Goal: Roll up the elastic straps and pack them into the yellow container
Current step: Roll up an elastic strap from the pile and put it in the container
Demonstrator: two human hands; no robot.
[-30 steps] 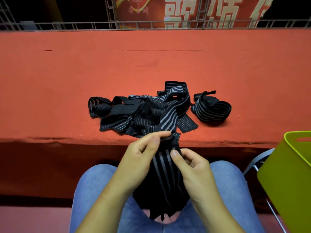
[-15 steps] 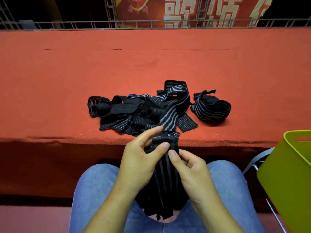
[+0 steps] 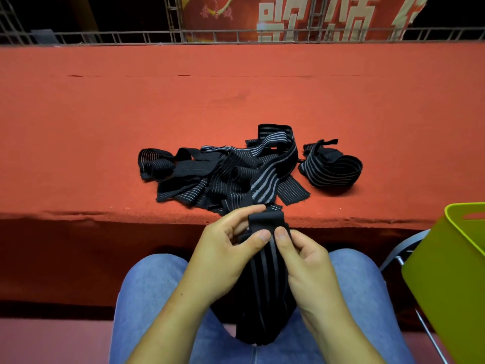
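Thicker fold of strap point(image 3: 265, 290) than before, pinched between left hand point(image 3: 223, 254) and right hand point(image 3: 307, 269); banner characters point(image 3: 274, 19) cropped

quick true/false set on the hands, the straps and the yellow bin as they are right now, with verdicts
1. The left hand and the right hand both pinch the striped strap above the lap. True.
2. The yellow container stands on the red table. False: it is off the table, at the person's right and below the table edge.
3. A coiled strap lies to the right of the tangled pile. True.
4. The left hand lies flat on the tangled pile. False: it grips the striped strap, in front of the table edge.
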